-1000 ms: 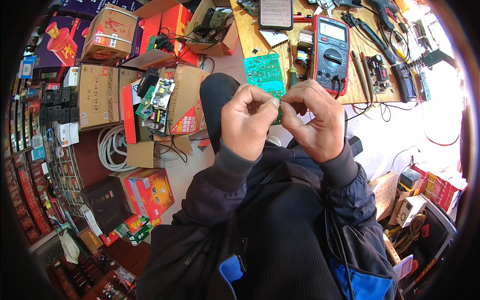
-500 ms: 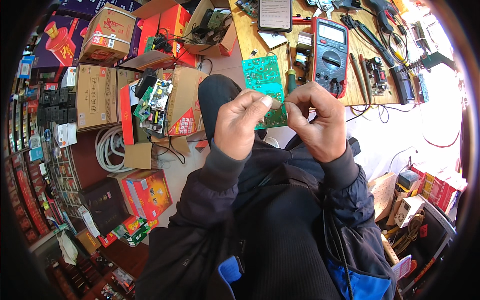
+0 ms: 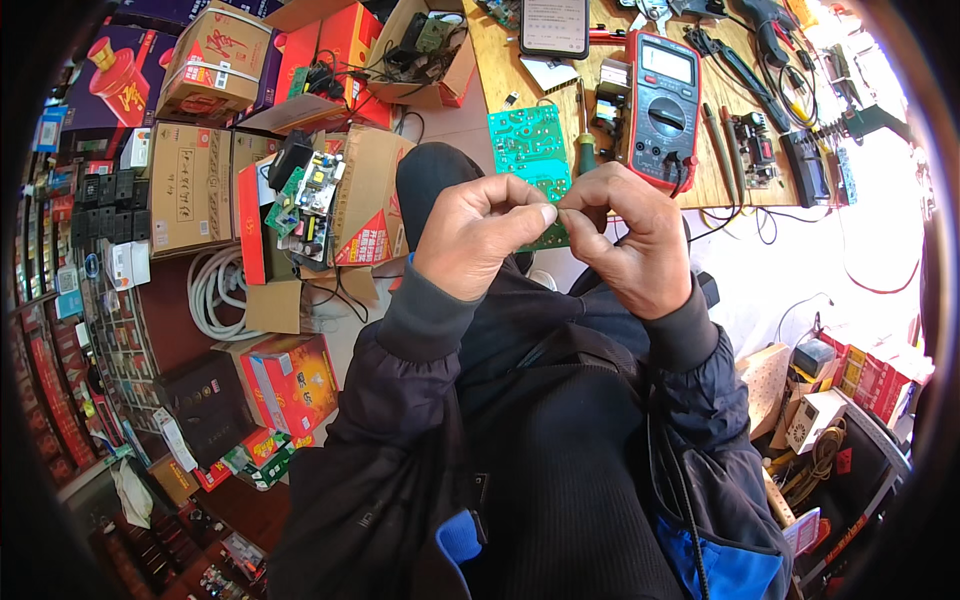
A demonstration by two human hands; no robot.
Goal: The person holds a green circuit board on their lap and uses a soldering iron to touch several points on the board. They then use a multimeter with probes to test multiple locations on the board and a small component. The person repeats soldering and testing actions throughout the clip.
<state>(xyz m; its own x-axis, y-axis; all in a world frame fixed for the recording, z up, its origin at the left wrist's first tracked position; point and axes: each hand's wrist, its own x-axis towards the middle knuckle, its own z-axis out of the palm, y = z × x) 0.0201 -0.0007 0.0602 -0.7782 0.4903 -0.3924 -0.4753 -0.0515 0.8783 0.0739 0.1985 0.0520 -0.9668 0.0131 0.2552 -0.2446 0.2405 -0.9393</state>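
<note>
Both hands meet fingertip to fingertip over the near part of a green circuit board [image 3: 530, 147], whose far end rests on the wooden workbench. My left hand [image 3: 478, 238] pinches thumb against forefinger, the thumb pointing right. Directly opposite, my right hand [image 3: 638, 238] pinches in the same way with its fingers curled. Whatever is between the tips is too small to make out. Just beyond the right fingers lies a screwdriver [image 3: 585, 155] with a green handle. A red and grey multimeter [image 3: 664, 118] lies farther right.
A phone [image 3: 553, 28] lies at the bench's far side. Test probes [image 3: 718, 140], long-handled pliers [image 3: 745, 75] and a small board with components [image 3: 757, 150] are to the right. Cartons stand at left, one holding circuit boards [image 3: 315, 200]. A coiled pale hose [image 3: 217, 297] is on the floor.
My left hand has turned a little, its thumb now stretched toward the right fingertips. The gap between the two hands has closed. My right hand has shifted slightly left.
</note>
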